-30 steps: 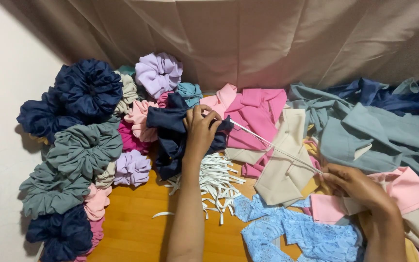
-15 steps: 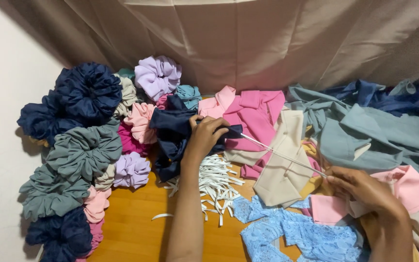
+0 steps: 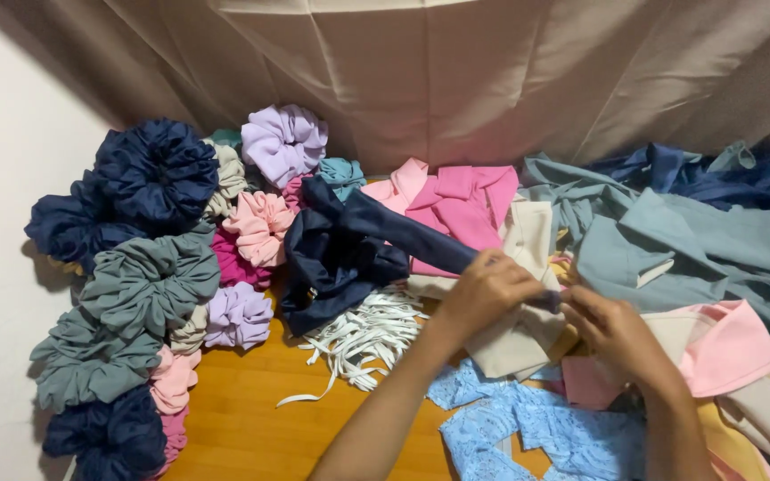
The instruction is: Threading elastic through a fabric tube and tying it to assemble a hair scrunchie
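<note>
My left hand (image 3: 490, 289) and right hand (image 3: 612, 328) meet over the middle of the wooden table (image 3: 242, 419), fingers of both closed on one end of a long navy fabric strip (image 3: 403, 233). The strip runs up and left from my grip to a bunched heap of the same navy cloth (image 3: 336, 263), so most of its length lies slack on the pile while I hold only the near end, pulled in close where I can see it. Whether anything small sits between my fingertips, I cannot tell. Just below the navy heap lies a loose bundle of white elastic pieces (image 3: 367, 334), near my left forearm. Finished scrunchies (image 3: 149, 285) in navy, grey-green, pink and lilac are banked along the left wall, out of the way of my hands. Pink fabric (image 3: 461, 209), cream fabric (image 3: 523, 236) and grey-blue fabric (image 3: 697, 254) are stacked to the right, and a pale blue lace piece (image 3: 528, 428) lies nearest me. A beige curtain (image 3: 492, 71) hangs behind.
</note>
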